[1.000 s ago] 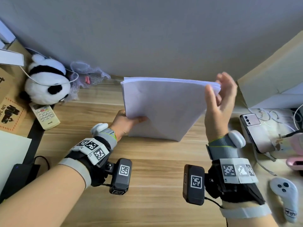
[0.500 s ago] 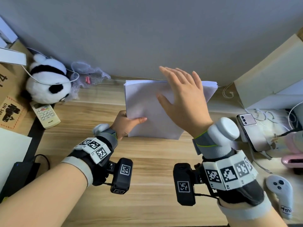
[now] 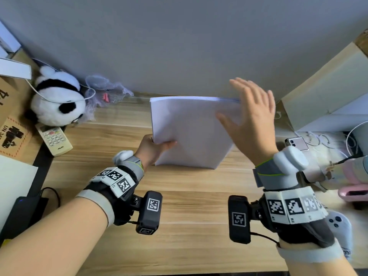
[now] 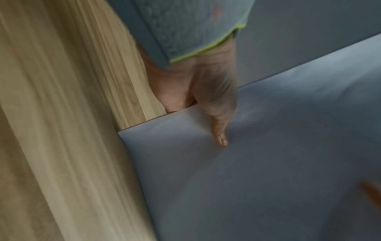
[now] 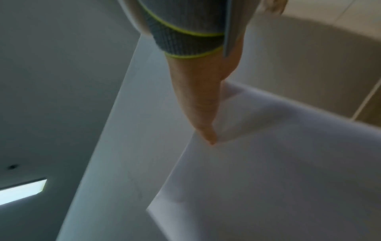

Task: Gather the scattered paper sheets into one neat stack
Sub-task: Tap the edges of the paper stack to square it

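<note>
Paper sheets (image 3: 191,132) are standing on edge on the worktop (image 3: 199,216), the left hand (image 3: 153,150) pinching their lower left corner. The right hand (image 3: 251,120), fingers spread and holding nothing, is sliding back from the stack's face toward its right edge, probably squaring that side.

The remote control (image 3: 54,139) lying on the table (image 3: 189,216) beside the plush panda carries a small brand mark near its lower end that seems to read "AUX". The cardboard box (image 3: 12,124) at the left edge shows a large "4" and, inside a red dashed frame, letters starting "UN 3"; the rest is cut off. The square black-and-white markers on the wrist bands (image 3: 115,179) have tiny labels too small to read.
</note>
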{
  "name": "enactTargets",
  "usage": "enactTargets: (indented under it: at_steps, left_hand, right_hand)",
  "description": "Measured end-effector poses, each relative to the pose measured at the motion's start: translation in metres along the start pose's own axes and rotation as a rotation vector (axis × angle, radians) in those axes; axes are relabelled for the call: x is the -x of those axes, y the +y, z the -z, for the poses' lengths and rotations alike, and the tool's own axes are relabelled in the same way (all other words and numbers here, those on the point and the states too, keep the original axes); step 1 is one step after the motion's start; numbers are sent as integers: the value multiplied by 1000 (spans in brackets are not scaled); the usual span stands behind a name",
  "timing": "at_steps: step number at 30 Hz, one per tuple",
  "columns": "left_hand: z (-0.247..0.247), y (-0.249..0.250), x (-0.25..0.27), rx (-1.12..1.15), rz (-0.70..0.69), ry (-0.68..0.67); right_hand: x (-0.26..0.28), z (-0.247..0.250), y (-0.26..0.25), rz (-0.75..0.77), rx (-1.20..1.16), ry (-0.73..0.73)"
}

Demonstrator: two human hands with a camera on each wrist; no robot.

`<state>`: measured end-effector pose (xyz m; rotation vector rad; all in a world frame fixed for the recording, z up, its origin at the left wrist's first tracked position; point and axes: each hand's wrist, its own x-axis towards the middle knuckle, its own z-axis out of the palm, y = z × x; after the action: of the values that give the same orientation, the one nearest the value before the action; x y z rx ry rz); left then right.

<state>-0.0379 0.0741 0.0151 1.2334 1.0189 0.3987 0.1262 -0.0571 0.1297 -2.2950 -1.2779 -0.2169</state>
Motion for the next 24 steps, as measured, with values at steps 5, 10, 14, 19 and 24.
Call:
enactTargets:
  at_steps: [5,10,14,19,24]
  left_hand:
    - [1,-1,-3,11,11,26]
    - [7,3,-5,74,116,-20]
    - [12,2,-12,37,269,-54]
    - [12,-6,-23,-26,359,1]
    - [9,-23,-34,-75,398,81]
  right_hand:
    - [23,-30,48,-390,-738,-126]
    - [48,-76,52,-533,-847,-457]
    - [54,-103,49,-663,-976,-355]
    - [60,-140,46,-866,-987,-232]
    - [61,-169,57,-919,-812,-239]
